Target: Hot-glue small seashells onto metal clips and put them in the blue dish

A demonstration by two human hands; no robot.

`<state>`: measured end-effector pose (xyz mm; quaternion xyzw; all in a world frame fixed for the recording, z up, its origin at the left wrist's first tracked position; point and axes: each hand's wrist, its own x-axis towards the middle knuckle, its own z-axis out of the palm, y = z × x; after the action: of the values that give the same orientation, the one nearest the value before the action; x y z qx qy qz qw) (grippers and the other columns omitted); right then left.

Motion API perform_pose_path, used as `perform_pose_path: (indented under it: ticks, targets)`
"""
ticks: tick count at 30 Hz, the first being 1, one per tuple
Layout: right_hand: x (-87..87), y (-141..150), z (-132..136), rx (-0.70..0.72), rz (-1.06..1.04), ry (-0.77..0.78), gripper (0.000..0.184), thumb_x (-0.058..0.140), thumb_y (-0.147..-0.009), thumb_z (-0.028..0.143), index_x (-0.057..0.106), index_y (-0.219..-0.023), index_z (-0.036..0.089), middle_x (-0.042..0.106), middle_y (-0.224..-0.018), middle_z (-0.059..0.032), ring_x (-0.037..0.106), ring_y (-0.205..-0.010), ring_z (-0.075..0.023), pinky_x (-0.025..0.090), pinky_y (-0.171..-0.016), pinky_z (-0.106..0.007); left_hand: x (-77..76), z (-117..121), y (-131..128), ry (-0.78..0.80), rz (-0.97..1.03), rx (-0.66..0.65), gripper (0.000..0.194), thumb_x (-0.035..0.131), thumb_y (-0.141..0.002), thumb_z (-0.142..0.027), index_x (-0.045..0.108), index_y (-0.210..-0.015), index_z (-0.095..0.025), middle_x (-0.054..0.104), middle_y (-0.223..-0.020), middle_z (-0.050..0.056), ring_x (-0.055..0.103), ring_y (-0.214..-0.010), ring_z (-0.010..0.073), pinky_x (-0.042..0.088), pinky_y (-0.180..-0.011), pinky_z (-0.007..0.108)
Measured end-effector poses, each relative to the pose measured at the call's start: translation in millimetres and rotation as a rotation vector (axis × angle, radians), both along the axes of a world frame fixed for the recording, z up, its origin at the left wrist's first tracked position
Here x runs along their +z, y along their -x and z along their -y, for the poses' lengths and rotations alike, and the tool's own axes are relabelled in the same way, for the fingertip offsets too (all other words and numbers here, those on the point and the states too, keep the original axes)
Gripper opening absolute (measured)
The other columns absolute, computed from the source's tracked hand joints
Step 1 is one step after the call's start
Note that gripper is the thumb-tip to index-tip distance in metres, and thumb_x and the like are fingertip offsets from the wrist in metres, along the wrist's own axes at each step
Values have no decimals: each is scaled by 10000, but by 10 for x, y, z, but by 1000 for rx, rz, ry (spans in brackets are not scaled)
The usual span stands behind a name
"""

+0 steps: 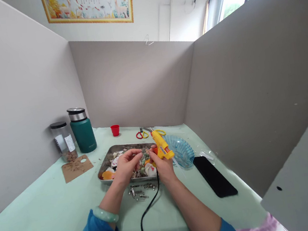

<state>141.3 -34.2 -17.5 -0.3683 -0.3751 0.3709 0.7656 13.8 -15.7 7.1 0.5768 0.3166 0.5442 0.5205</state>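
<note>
Over the metal tray [106, 181], my left hand [127, 166] is closed in a pinch, thumb against fingertips. Anything between those fingertips is too small to make out. Close beside it, my right hand [163, 166] is wrapped on a yellow hot glue gun [162, 145], whose nozzle points up and away. The gun's handle is mostly hidden by that hand, and a black cord [146, 211] runs down from it to the table's front edge. Small mixed trinkets fill the tray, among them an orange piece [108, 174] and a whitish piece [150, 170].
Metal clips [139, 191] lie before the tray. Rightward are a blue scalloped dish [183, 151] and a black phone [215, 176]. Behind stand a red cup [115, 130] and scissors [142, 134]. A green flask [83, 133], jar [64, 142] and cardboard [77, 169] are left. Panels enclose the table.
</note>
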Motion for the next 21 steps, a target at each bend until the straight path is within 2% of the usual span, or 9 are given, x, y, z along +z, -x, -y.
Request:
perform_pose_path:
  ticks: [8,14,21]
  targets:
    - [10,0,16,32,-17,-50,270,713,-658,248,592,-896,210,657,-793,36,619,-749,-148,500,-732,-270,-18,-13,19,-16,18,7,269,707,-695,-376,679,-790,-126,510,-413,-52,421,-390,73,321,-444,200]
    - [16,-9,35,58,16,-92,253,702,-667,249,593,-893,217,657,-792,36,621,-779,-162,498,-788,-298,-22,-36,43,-11,33,-38,260,708,-703,-345,682,-827,-118,503,-412,-57,417,-395,66,301,-451,193]
    - [10,-2,23,54,-24,-62,276,709,-660,256,586,-904,217,643,-782,42,606,-703,-140,501,-690,-265,7,-22,34,-8,10,-8,259,709,-692,-338,675,-816,-114,506,-410,-58,413,-397,62,308,-449,185]
